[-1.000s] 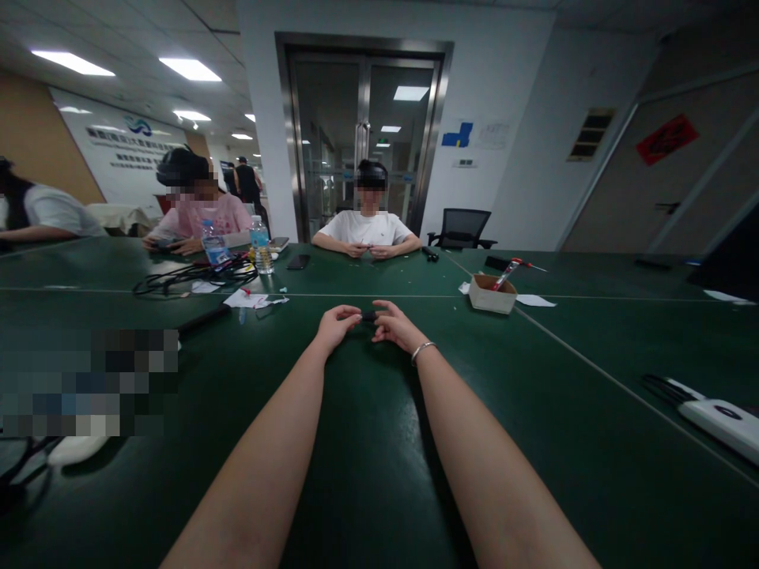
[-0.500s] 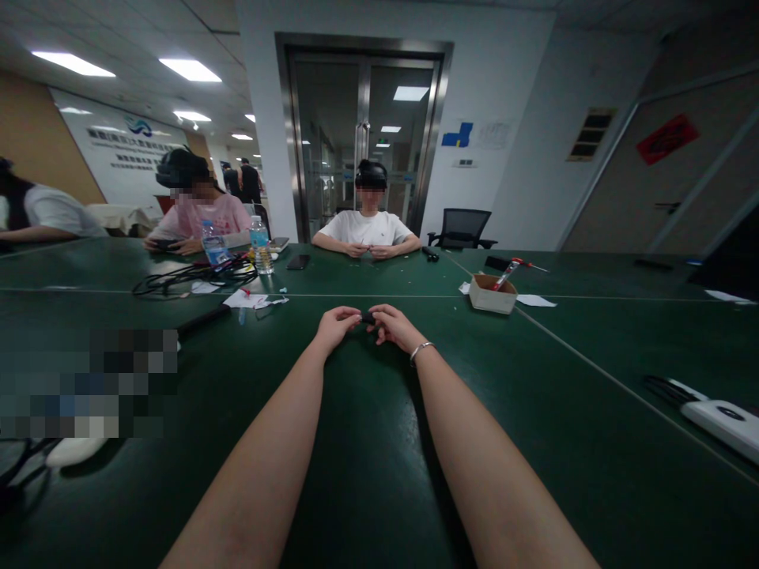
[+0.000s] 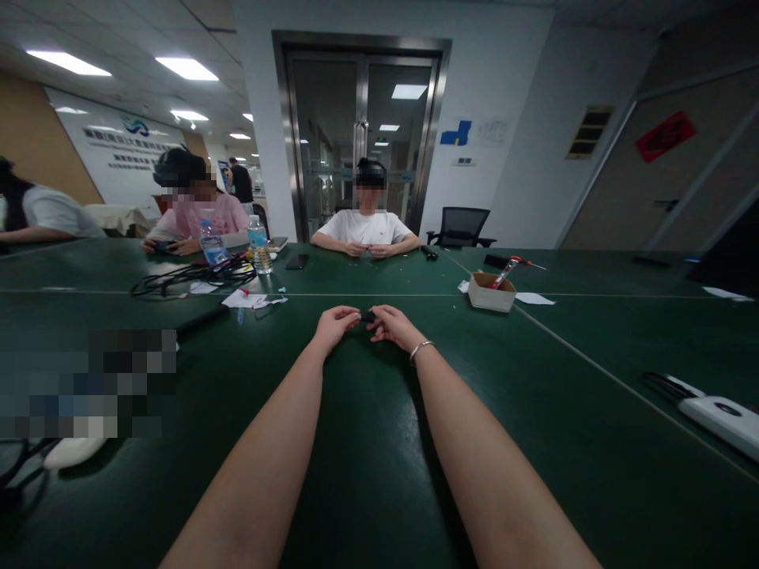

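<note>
A small black object, too small to name, is pinched between my two hands above the green table. My left hand grips its left end with thumb and forefinger. On the right end, my right hand has its thumb and forefinger closed, its other fingers curled below. A silver bracelet is round my right wrist. Both arms reach straight forward, and the fingers hide part of the object.
A cardboard box with a red-handled tool stands right of my hands. Left lie white papers, black cables and two water bottles. A white power strip is at far right. A person sits opposite.
My hands stay nearly in place, still pinching the black object. The right hand's lower fingers have shifted slightly, and more of the object shows between the hands.
</note>
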The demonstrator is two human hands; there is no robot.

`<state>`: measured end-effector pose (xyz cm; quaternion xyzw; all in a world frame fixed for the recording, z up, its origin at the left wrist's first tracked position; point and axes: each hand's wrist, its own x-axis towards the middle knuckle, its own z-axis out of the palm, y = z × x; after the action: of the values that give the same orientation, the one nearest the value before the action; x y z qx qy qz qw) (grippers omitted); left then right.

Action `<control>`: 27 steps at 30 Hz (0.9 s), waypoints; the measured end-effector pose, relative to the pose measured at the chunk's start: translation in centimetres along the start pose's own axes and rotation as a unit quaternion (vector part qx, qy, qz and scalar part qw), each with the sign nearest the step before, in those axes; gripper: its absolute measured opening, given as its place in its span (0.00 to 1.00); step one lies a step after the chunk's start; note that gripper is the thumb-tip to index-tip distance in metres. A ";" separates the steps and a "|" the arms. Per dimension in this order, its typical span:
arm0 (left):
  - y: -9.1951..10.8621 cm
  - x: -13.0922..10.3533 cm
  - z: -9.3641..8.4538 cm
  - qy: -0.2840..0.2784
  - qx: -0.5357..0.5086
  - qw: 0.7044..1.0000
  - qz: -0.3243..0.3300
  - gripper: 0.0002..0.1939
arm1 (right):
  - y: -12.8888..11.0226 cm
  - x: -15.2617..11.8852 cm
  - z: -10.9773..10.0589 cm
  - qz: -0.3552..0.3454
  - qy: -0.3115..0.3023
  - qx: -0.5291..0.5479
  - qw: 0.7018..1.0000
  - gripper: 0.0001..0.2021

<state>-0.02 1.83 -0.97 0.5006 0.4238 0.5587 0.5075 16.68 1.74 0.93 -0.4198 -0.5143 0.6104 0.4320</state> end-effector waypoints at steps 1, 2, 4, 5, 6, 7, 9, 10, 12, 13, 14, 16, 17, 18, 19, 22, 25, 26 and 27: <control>0.0 0.0 0.0 0.001 -0.007 1.000 -0.002 0.15 | 0.0 0.0 0.0 0.000 -0.002 -0.005 1.000 0.04; 0.0 0.0 0.0 0.002 -0.014 1.000 -0.005 0.15 | 0.0 0.0 0.0 -0.004 -0.005 -0.007 1.000 0.05; 0.0 0.0 0.1 0.002 -0.024 1.000 -0.007 0.15 | 0.0 0.1 0.0 -0.013 -0.001 -0.001 1.000 0.08; 0.0 0.0 0.1 0.002 -0.024 1.000 -0.008 0.15 | 0.1 0.2 0.0 -0.011 0.005 0.000 1.000 0.08; 0.0 0.0 0.1 0.002 -0.022 1.000 -0.008 0.15 | 0.1 0.3 0.1 -0.007 0.010 -0.006 1.000 0.06; 0.0 -0.1 0.1 0.002 -0.019 1.000 -0.007 0.16 | 0.2 0.4 0.0 -0.003 0.012 -0.019 1.000 0.05; 0.0 -0.1 0.1 0.003 -0.017 1.000 -0.004 0.15 | 0.2 0.5 0.0 -0.003 0.003 -0.049 0.999 0.05; 0.0 -0.1 0.1 0.005 -0.019 1.000 -0.004 0.15 | 0.3 0.5 0.0 -0.012 -0.004 -0.055 0.998 0.05; 0.0 0.0 0.1 0.009 -0.026 1.000 -0.004 0.15 | 0.3 0.4 0.0 -0.024 -0.007 -0.031 0.999 0.09; 0.0 0.0 0.1 0.010 -0.028 1.000 -0.005 0.15 | 0.3 0.4 0.0 -0.023 -0.006 -0.018 1.000 0.09; -0.1 0.1 0.0 0.010 -0.028 1.000 -0.006 0.15 | 0.2 0.3 0.0 -0.019 -0.005 -0.012 1.000 0.07; -0.1 0.1 0.0 0.009 -0.025 1.000 -0.008 0.15 | 0.3 0.3 0.0 -0.011 -0.004 -0.016 1.000 0.06; -0.1 0.1 0.0 0.008 -0.024 1.000 -0.008 0.15 | 0.3 0.3 0.0 -0.010 -0.005 -0.023 1.000 0.06; -0.1 0.1 0.0 0.007 -0.023 1.000 -0.009 0.15 | 0.3 0.4 0.0 -0.011 -0.007 -0.028 1.000 0.05; 0.0 0.1 0.0 0.006 -0.023 1.000 -0.010 0.15 | 0.3 0.4 0.0 -0.012 -0.008 -0.029 0.999 0.04; 0.1 -0.2 -0.1 -0.003 -0.013 1.000 -0.008 0.17 | 0.4 0.5 0.0 -0.008 -0.004 -0.015 1.000 0.04; 0.2 -0.3 -0.2 -0.006 0.023 1.000 -0.004 0.19 | 0.4 0.6 0.0 -0.003 0.008 -0.008 1.000 0.04; 0.2 -0.3 -0.3 -0.006 0.031 0.999 -0.004 0.20 | 0.4 0.6 0.0 -0.003 0.009 -0.007 1.000 0.04; 0.1 -0.2 -0.3 -0.008 0.034 0.999 -0.004 0.19 | 0.4 0.6 0.0 -0.003 0.010 -0.005 1.000 0.04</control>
<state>-0.32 1.60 -0.92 0.5201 0.4406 0.5379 0.4960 16.52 2.27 0.45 -0.4264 -0.5148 0.6021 0.4367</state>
